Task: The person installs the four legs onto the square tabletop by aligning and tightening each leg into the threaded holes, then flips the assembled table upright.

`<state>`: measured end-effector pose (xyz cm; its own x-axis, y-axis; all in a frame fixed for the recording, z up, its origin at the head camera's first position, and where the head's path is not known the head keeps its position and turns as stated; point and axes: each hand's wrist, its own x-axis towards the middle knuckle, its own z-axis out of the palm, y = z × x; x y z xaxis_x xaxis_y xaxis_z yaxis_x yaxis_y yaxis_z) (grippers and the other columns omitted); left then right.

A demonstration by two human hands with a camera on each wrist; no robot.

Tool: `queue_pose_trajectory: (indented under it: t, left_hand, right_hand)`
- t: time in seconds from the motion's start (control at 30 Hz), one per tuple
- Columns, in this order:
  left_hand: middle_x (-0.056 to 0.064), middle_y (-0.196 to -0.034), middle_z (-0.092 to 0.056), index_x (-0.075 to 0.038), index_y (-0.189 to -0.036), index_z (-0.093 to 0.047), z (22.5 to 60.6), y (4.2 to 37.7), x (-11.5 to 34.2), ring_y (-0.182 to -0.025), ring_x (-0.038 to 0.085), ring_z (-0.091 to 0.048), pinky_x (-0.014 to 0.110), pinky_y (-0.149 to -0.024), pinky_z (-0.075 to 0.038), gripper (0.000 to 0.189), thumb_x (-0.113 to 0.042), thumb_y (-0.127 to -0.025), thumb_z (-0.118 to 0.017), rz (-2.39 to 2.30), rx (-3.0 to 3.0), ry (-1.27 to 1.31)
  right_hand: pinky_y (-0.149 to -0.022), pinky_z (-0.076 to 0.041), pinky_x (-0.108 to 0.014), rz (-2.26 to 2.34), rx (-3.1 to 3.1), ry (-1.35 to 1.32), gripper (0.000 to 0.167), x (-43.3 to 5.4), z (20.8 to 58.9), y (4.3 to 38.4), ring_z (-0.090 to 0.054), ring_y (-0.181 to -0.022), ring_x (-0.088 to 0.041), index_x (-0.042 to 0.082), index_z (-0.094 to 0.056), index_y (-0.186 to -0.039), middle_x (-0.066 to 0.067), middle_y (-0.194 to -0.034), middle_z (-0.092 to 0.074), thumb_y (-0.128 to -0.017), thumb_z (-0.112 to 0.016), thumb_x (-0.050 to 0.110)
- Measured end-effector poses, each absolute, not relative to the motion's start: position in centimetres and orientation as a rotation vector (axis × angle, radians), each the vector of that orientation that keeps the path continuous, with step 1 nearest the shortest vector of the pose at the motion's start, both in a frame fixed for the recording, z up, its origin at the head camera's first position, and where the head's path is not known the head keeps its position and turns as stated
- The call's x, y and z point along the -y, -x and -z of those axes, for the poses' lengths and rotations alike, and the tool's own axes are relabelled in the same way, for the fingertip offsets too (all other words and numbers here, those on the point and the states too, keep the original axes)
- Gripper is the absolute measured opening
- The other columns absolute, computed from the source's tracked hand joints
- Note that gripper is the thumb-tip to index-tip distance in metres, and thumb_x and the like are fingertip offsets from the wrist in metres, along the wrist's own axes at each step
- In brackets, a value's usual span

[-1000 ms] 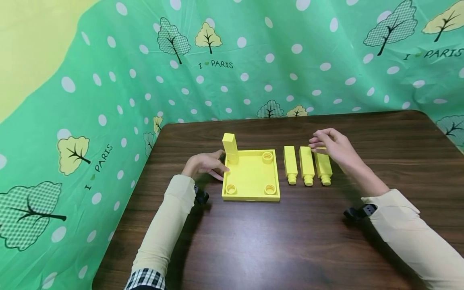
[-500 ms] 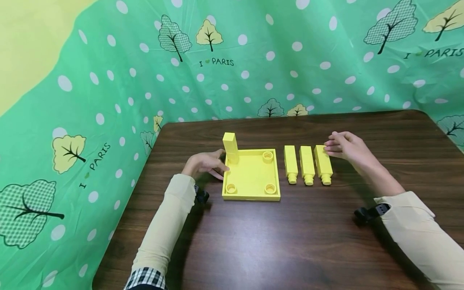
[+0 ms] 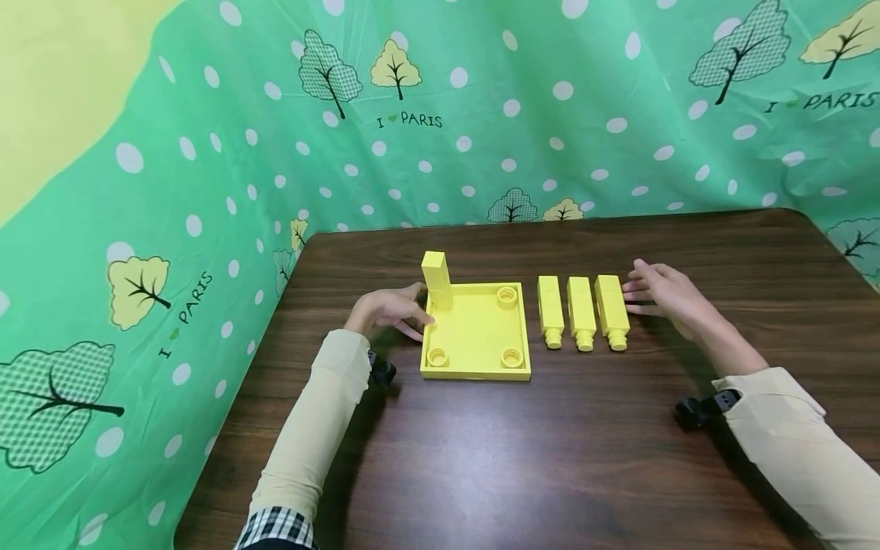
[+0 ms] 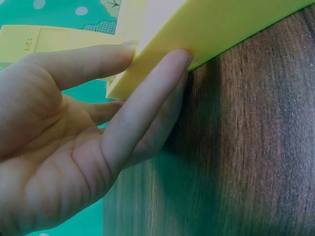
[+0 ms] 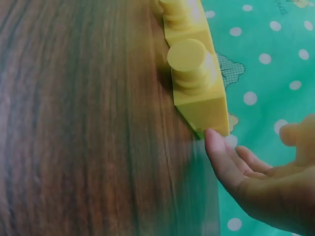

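Note:
A yellow toy tabletop (image 3: 474, 332) lies with its raised rim upward and round sockets at three corners. One square leg (image 3: 436, 276) stands upright at its far left corner. My left hand (image 3: 390, 309) is at the tabletop's left side; in the left wrist view, nearly straight fingers (image 4: 140, 105) touch its rim and side wall. Three loose legs (image 3: 581, 309) lie side by side right of it, threaded ends toward me. My right hand (image 3: 670, 298) is beside the rightmost leg (image 3: 610, 305), fingers extended, a fingertip (image 5: 214, 140) right at its side in the right wrist view.
Everything lies on a dark wood-grain table (image 3: 440, 458). A green dotted cloth (image 3: 412, 168) hangs along its back and left edges. Each wrist wears a small black camera (image 3: 697, 409) under a cream sleeve.
My right hand has moved right, from over the far end of the rightmost leg to its right side, its fingers spreading. The left hand, tabletop and upright leg stay in place.

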<state>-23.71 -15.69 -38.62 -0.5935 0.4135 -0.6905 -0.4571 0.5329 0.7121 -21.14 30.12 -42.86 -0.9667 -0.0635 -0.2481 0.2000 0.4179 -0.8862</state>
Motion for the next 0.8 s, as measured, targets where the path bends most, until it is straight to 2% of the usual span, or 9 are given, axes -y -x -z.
queue_pose_trajectory:
  t: [0.1,0.2,0.43,0.67,0.8]
  left_hand:
    - [0.019,-0.128,-0.045,-0.022,-0.154,0.003,38.6,23.7,15.7,-0.098,0.025,-0.062,0.04,-0.086,-0.058,0.093,-0.001,-0.091,-0.062,-1.192,-1.854,0.034]
    - [0.019,-0.126,-0.048,-0.022,-0.154,0.003,38.6,23.7,15.7,-0.098,0.025,-0.063,0.04,-0.086,-0.058,0.093,-0.001,-0.09,-0.062,-1.192,-1.853,0.035]
    - [0.019,-0.127,-0.047,-0.022,-0.154,0.004,38.6,23.7,15.7,-0.099,0.026,-0.063,0.04,-0.086,-0.058,0.095,-0.001,-0.09,-0.063,-1.188,-1.856,0.036]
    - [0.019,-0.129,-0.045,-0.022,-0.154,0.006,38.6,23.6,15.7,-0.1,0.026,-0.062,0.04,-0.086,-0.058,0.097,-0.001,-0.09,-0.063,-1.191,-1.853,0.04]
    - [0.019,-0.129,-0.045,-0.022,-0.154,0.007,38.7,23.6,15.8,-0.1,0.026,-0.062,0.039,-0.086,-0.058,0.098,-0.001,-0.09,-0.063,-1.186,-1.853,0.039]
  right_hand:
    - [-0.083,-0.059,-0.03,1.496,-2.357,-0.098,0.095,-29.2,41.1,20.1,-0.051,-0.115,-0.032,-0.009,-0.017,-0.146,-0.031,-0.134,-0.036,-0.091,-0.024,0.069]
    - [-0.085,-0.058,-0.031,1.458,-2.315,-0.089,0.098,-28.5,40.2,19.6,-0.039,-0.125,-0.044,-0.012,-0.01,-0.147,-0.037,-0.142,-0.025,-0.092,-0.022,0.068]
    - [-0.09,-0.056,-0.038,1.373,-2.367,-0.075,0.09,-28.1,40.0,19.4,-0.038,-0.125,-0.045,-0.013,-0.013,-0.145,-0.036,-0.141,-0.025,-0.096,-0.036,0.058]
    - [-0.093,-0.054,-0.046,1.274,-2.45,-0.044,0.092,-27.6,40.2,19.3,-0.043,-0.121,-0.044,-0.014,-0.018,-0.143,-0.035,-0.136,-0.03,-0.092,-0.052,0.055]
    - [-0.088,-0.056,-0.046,1.186,-2.528,-0.038,0.096,-27.1,40.1,19.2,-0.049,-0.114,-0.044,-0.016,-0.02,-0.142,-0.036,-0.131,-0.034,-0.089,-0.057,0.056]
